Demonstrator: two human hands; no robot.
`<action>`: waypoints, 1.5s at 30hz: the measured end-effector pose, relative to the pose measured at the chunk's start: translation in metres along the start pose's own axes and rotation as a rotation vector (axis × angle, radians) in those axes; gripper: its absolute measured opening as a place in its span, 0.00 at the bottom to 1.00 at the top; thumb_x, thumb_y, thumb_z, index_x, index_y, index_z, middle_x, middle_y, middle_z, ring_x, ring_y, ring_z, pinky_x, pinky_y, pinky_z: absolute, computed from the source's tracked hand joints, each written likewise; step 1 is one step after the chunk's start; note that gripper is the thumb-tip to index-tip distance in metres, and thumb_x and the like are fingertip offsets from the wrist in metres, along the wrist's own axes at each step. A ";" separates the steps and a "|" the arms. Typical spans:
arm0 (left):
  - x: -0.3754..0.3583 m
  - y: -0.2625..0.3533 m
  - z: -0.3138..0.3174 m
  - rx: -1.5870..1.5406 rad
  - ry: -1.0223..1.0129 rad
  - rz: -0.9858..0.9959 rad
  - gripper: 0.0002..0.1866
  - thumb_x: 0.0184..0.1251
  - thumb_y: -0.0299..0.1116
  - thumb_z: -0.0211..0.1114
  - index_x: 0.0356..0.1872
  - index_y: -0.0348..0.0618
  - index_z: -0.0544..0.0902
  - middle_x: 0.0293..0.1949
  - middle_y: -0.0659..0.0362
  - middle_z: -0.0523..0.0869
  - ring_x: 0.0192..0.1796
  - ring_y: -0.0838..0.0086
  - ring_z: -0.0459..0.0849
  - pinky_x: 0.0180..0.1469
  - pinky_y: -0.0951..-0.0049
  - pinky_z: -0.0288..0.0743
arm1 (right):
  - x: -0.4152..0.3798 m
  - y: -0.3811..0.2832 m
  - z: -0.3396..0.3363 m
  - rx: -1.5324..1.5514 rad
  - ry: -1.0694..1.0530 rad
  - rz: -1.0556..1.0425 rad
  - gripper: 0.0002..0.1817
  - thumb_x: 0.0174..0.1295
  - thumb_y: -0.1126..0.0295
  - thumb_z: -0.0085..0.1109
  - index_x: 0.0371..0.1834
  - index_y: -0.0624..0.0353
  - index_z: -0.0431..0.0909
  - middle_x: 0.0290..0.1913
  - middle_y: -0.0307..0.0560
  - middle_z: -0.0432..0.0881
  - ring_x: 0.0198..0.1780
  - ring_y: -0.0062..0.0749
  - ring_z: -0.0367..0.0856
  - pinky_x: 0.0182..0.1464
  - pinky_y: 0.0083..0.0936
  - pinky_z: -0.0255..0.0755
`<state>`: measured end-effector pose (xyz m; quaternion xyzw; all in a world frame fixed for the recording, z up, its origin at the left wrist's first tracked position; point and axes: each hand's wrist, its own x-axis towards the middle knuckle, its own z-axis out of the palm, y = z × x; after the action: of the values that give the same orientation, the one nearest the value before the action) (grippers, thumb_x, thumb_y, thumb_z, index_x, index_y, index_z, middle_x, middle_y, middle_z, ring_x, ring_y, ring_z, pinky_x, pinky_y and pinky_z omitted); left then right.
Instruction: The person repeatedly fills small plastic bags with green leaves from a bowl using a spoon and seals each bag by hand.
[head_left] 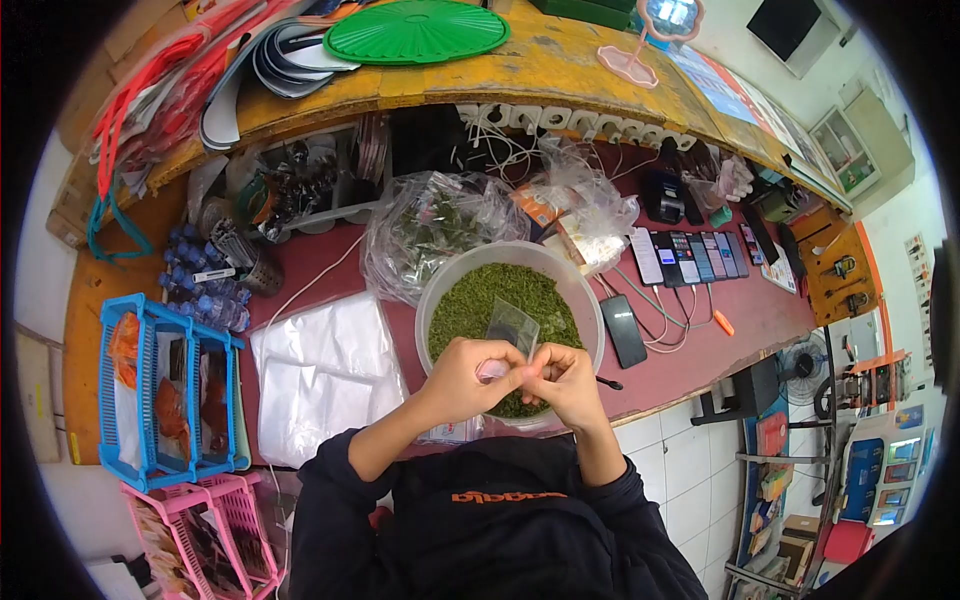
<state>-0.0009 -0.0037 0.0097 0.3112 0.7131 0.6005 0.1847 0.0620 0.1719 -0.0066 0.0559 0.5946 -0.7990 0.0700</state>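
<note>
Over a large translucent round tub [597, 320] of chopped green herb [470, 300], I hold a small clear plastic bag [513, 324]. My left hand [470, 378] and my right hand [564, 384] meet at the bag's near edge, fingertips pinched together. The bag points away from me, above the herb. Something pale pink shows inside my left hand, too small to name. What my right fingertips grip is partly hidden. Behind the tub, touching or nearly touching it, lies a big clear plastic bag [432, 215] with green leafy contents.
Flat clear plastic bags [325, 375] lie left, beside a blue basket [125, 385] and small bottles [200, 280]. To the right are several phones [690, 258] with cables and a black phone [625, 330]. A yellow shelf [420, 85] overhangs the back.
</note>
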 end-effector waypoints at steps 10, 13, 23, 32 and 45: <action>0.003 -0.014 0.006 0.000 0.064 0.028 0.08 0.59 0.34 0.67 0.28 0.39 0.85 0.22 0.54 0.84 0.22 0.65 0.83 0.27 0.71 0.74 | -0.002 0.003 -0.006 0.100 -0.088 0.084 0.11 0.64 0.72 0.63 0.25 0.60 0.73 0.22 0.35 0.77 0.20 0.17 0.76 0.24 0.14 0.70; -0.001 -0.008 0.007 0.105 0.020 0.014 0.09 0.57 0.34 0.67 0.23 0.40 0.83 0.20 0.54 0.83 0.22 0.62 0.83 0.26 0.68 0.74 | -0.001 0.005 -0.004 0.152 -0.177 0.165 0.14 0.67 0.70 0.57 0.23 0.60 0.71 0.19 0.39 0.75 0.17 0.24 0.73 0.22 0.23 0.68; 0.012 -0.013 -0.029 0.486 -0.008 0.011 0.15 0.54 0.47 0.73 0.33 0.48 0.85 0.19 0.56 0.82 0.25 0.58 0.83 0.27 0.62 0.72 | -0.004 -0.027 -0.018 -0.406 0.047 0.008 0.06 0.56 0.79 0.65 0.29 0.66 0.75 0.30 0.46 0.83 0.25 0.22 0.81 0.28 0.23 0.72; 0.022 -0.009 0.005 0.691 0.088 0.368 0.22 0.50 0.44 0.75 0.46 0.49 0.84 0.29 0.57 0.87 0.29 0.63 0.86 0.31 0.66 0.78 | -0.001 -0.042 -0.003 -1.038 0.118 -0.328 0.15 0.46 0.79 0.71 0.40 0.61 0.83 0.40 0.48 0.76 0.30 0.35 0.80 0.32 0.29 0.73; -0.015 -0.015 -0.059 0.390 0.402 0.268 0.27 0.36 0.32 0.83 0.44 0.40 0.86 0.34 0.57 0.82 0.40 0.72 0.82 0.40 0.74 0.75 | 0.030 0.000 -0.039 -1.730 -0.136 -0.196 0.10 0.55 0.65 0.66 0.39 0.53 0.84 0.32 0.43 0.84 0.39 0.38 0.83 0.45 0.35 0.68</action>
<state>-0.0310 -0.0587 0.0062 0.3072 0.7897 0.5207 -0.1040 0.0327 0.2078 -0.0228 -0.1159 0.9892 -0.0714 0.0542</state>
